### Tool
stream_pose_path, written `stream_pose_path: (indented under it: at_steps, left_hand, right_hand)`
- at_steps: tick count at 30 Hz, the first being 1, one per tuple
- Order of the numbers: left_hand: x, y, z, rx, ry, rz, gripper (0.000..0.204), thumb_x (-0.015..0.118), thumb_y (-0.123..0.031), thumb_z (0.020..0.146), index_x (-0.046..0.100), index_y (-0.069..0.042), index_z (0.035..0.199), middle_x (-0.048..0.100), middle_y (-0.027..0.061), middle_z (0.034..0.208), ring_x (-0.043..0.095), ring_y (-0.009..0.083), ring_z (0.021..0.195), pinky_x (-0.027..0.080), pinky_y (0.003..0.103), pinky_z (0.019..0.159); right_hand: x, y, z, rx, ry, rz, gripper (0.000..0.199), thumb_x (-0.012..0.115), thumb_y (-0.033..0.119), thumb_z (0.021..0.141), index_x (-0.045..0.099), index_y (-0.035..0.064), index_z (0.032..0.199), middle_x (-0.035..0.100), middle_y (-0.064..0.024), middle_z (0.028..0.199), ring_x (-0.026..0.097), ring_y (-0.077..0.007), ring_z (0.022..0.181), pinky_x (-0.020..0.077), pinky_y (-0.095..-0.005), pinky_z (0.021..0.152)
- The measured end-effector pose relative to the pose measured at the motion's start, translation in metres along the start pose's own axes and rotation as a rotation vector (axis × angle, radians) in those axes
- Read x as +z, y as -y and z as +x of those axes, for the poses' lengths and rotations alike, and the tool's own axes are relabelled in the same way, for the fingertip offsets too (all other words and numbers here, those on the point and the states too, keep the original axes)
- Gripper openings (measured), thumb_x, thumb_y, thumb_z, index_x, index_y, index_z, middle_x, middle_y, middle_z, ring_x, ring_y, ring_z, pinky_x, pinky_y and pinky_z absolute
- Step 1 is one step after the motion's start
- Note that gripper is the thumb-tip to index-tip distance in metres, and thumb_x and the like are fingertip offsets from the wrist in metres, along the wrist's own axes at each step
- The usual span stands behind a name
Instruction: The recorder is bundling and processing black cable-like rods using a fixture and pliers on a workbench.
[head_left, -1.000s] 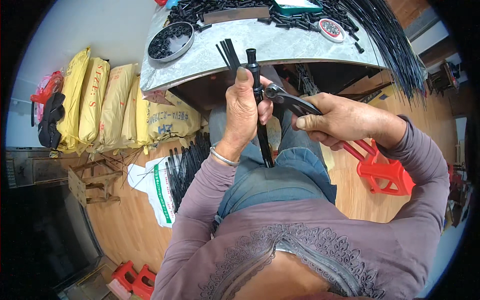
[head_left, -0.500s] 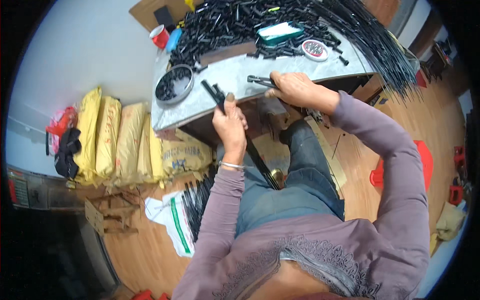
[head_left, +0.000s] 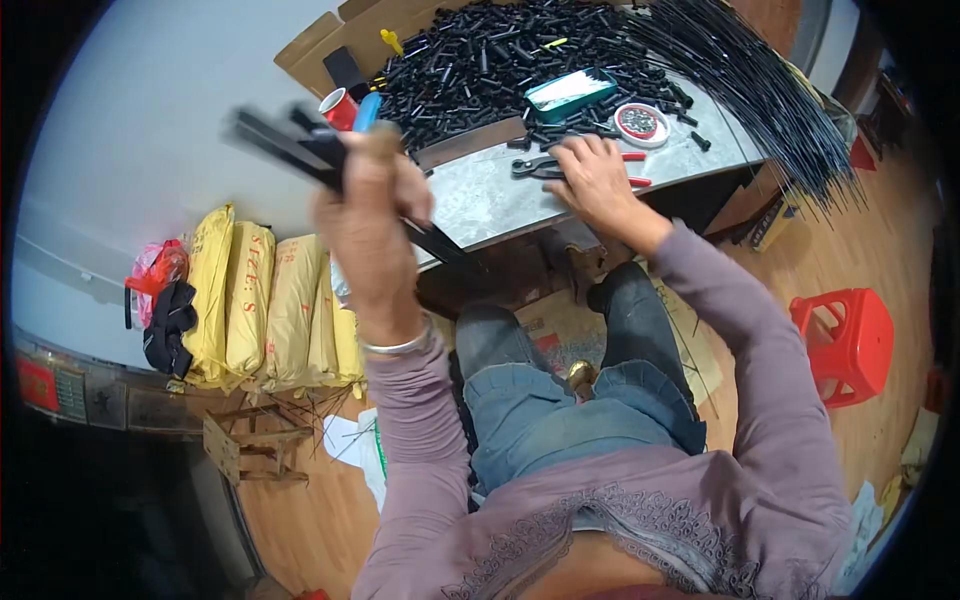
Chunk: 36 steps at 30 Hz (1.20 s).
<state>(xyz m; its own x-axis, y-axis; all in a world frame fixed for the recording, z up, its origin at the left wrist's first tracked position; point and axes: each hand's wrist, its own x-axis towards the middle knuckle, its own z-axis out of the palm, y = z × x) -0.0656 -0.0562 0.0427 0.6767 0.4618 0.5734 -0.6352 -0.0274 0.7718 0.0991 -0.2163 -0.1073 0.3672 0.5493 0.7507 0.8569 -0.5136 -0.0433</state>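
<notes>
My left hand [head_left: 365,215] is raised before the table's left part, somewhat blurred, with its fingers wrapped round long black rods [head_left: 275,145]. Their upper ends stick out past the thumb, and the lower part slants down to the right below the table edge. What joins the rods is too blurred to tell. On the tabletop near the front edge lie pincers [head_left: 540,168] with dark jaws and red handles. Over them rests my right hand [head_left: 602,185], its fingers curled on the handles, whose red ends show beyond the hand.
A heap of short black tubes [head_left: 470,70] covers the back of the table [head_left: 460,205]. Before it stand a green tray [head_left: 570,112] and a round dish of small metal parts [head_left: 640,122]. Thin black rods [head_left: 770,95] overhang the right end. Yellow sacks [head_left: 250,300] and a red stool [head_left: 850,345] flank me.
My left hand has risen and moved left with the black rods. My right hand has brought the pincers down onto the tabletop. The view has shifted slightly.
</notes>
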Motion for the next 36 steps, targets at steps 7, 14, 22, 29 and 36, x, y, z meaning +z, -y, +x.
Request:
stream_pose_path:
  at_steps: [7, 14, 22, 29, 36]
  left_hand:
    - [-0.071, -0.04, 0.014, -0.004, -0.241, -0.405, 0.038, 0.055, -0.046, 0.093, 0.049, -0.014, 0.073, 0.038, -0.0032, 0.055, 0.037, 0.0102, 0.046, 0.032, 0.025, 0.041]
    - [-0.039, 0.091, -0.095, -0.702, -0.785, -0.8, 0.04, 0.054, -0.052, 0.092, 0.051, -0.014, 0.082, 0.056, 0.0036, 0.065, 0.057, 0.0214, 0.064, 0.05, 0.037, 0.068]
    - [0.055, 0.097, -0.162, -0.321, 0.278, 0.194, 0.057, 0.06, -0.052, 0.085, 0.063, 0.0, 0.107, 0.061, 0.0113, 0.103, 0.06, 0.0241, 0.094, 0.048, 0.033, 0.084]
    - [0.05, 0.072, -0.141, -0.089, 0.17, 0.397, 0.021, 0.07, -0.009, 0.082, 0.066, 0.001, 0.1, 0.062, 0.0088, 0.097, 0.061, 0.0162, 0.083, 0.049, 0.026, 0.073]
    - [0.01, 0.071, -0.135, -0.174, 0.162, 0.363, 0.022, 0.062, -0.017, 0.092, 0.067, 0.0, 0.105, 0.061, 0.0044, 0.098, 0.057, 0.0101, 0.084, 0.045, 0.022, 0.071]
  right_hand:
    - [-0.077, 0.092, -0.088, 0.757, 0.875, 1.534, 0.032, 0.059, 0.021, 0.093, 0.058, 0.002, 0.119, 0.064, -0.0087, 0.099, 0.062, -0.0161, 0.076, 0.0512, -0.0263, 0.064]
    - [-0.126, 0.018, -0.115, 1.077, -0.111, 1.658, 0.045, 0.046, 0.047, 0.098, 0.05, 0.0073, 0.119, 0.056, -0.0101, 0.11, 0.058, -0.0127, 0.07, 0.0507, -0.0257, 0.058]
    - [-0.128, 0.015, -0.1, 0.758, 0.208, 0.925, 0.025, 0.047, 0.018, 0.099, 0.06, 0.0022, 0.085, 0.054, -0.0032, 0.077, 0.051, -0.0085, 0.062, 0.0424, -0.0233, 0.055]
    - [-0.067, 0.089, -0.1, 0.366, 0.357, 0.626, 0.025, 0.069, 0.026, 0.081, 0.063, 0.0066, 0.097, 0.066, -0.0165, 0.086, 0.064, -0.0364, 0.079, 0.0517, -0.04, 0.068]
    - [-0.063, 0.092, -0.087, 0.654, 0.396, 1.094, 0.028, 0.074, 0.022, 0.079, 0.061, 0.0014, 0.093, 0.063, -0.0073, 0.077, 0.059, -0.0152, 0.067, 0.0472, -0.0299, 0.06]
